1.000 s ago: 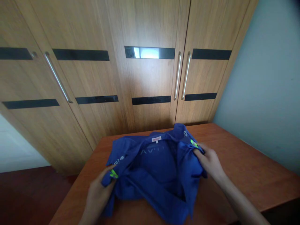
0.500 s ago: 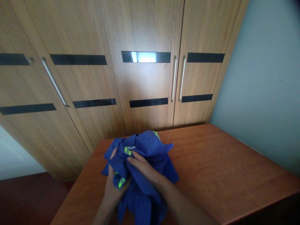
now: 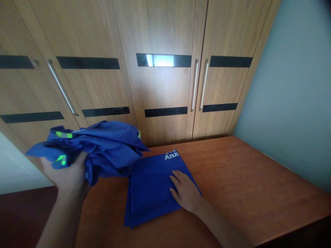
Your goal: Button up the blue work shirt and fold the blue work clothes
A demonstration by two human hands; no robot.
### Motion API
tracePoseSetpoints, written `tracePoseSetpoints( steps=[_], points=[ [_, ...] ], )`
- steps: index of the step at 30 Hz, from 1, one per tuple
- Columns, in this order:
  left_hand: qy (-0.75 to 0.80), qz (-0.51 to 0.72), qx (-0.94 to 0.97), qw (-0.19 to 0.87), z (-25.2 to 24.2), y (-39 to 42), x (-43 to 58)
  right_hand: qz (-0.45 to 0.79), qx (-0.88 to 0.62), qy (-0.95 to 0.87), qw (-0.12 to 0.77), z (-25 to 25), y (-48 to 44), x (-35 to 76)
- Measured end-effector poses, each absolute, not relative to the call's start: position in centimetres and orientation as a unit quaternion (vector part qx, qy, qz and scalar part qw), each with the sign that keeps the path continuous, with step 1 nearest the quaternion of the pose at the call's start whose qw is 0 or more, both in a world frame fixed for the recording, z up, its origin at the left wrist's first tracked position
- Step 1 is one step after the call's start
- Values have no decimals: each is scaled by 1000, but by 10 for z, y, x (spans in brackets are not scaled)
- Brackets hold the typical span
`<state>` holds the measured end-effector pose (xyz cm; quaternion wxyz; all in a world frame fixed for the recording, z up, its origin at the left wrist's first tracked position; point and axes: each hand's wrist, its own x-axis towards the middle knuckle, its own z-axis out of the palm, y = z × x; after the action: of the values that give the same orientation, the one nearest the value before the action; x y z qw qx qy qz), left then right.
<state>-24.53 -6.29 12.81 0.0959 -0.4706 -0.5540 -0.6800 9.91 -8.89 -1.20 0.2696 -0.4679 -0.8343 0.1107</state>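
A blue shirt [image 3: 150,186] with white lettering and neon-green trim lies partly flat on the wooden table [image 3: 245,179]. My right hand [image 3: 184,191] rests on the flat part, fingers stretched out, pressing it down. My left hand [image 3: 68,174] is closed on the bunched upper part of the shirt [image 3: 103,146], holding it up and out past the table's left edge. The green strips show near my left fingers.
A wooden wardrobe [image 3: 160,82] with black glossy strips and metal bar handles stands right behind the table. A pale blue wall [image 3: 297,96] runs along the right side. Dark red floor [image 3: 20,213] shows at the lower left.
The shirt was spread, then gathered between both hands. Now my left hand has pulled the bunched part up to the left, and my right hand lies flat on the lower part.
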Motion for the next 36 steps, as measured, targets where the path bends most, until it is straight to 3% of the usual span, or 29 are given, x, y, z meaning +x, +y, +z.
tracePoseSetpoints(
  steps=[3,6,11,15,28,36],
  points=[
    [-553,-690,-432,180,142,-67,-248,57,-489,-848,198,-23,-84,117],
    [-576,-609,-501,215,125,-63,-242,38,-504,-846,166,-21,-74,137],
    [-605,-355,-706,99,45,-37,-227,21,-524,-837,154,-22,-57,172],
    [-664,-246,-705,44,5,-24,-222,21,-526,-836,153,-26,-55,189],
    [-607,-291,-721,165,34,-65,-216,63,-496,-853,148,-13,-72,178],
    [-462,-408,-775,137,34,-103,-166,122,-430,-886,126,-11,-92,138]
  ],
)
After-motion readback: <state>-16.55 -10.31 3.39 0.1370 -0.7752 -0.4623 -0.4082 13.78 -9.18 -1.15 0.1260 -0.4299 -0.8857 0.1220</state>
